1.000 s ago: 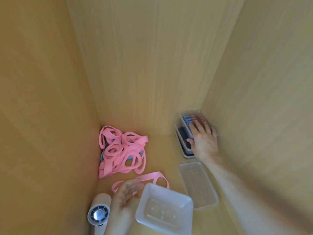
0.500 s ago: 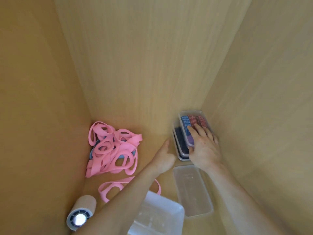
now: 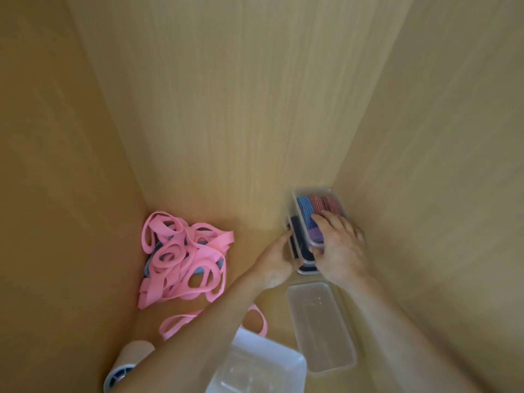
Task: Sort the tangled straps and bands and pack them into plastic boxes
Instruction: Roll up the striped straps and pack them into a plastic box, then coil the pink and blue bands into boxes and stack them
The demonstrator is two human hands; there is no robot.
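At the surface's far right corner, the right hand (image 3: 340,251), grip wide, presses the upper clear plastic box of striped bands (image 3: 314,204). The left hand (image 3: 276,259), also wide, touches the lower clear box (image 3: 295,241). An uneven push could topple the stack.

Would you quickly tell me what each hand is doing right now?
Left hand: open, straight fingers touching the side of the lower box.
Right hand: open, fingers resting flat on the top box.
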